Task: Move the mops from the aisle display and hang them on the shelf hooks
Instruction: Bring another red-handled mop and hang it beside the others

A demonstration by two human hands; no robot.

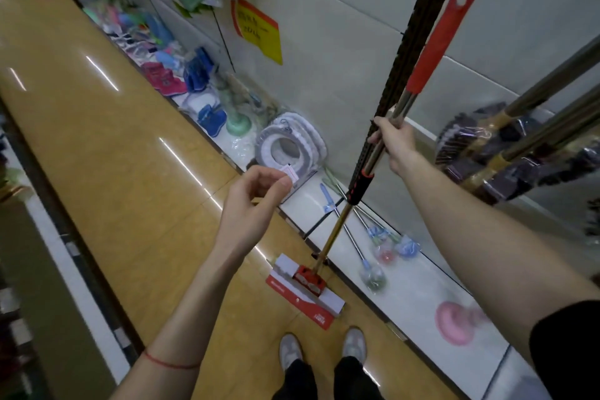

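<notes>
Holding: our left hand (256,195), middle of the frame, is loosely curled and holds nothing.
Gripping: our right hand (394,141) wraps the mop (337,230) pole; its head rests low on the floor (130,172).
Left: we still must hang it; hooks not seen.

The brooms (506,153) on the right are blurred, their handles cut off by the edge

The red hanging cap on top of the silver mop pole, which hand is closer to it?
Right. The right hand grips the pole below the red hanging cap; the left hand hovers lower, off to the left, empty.
</notes>
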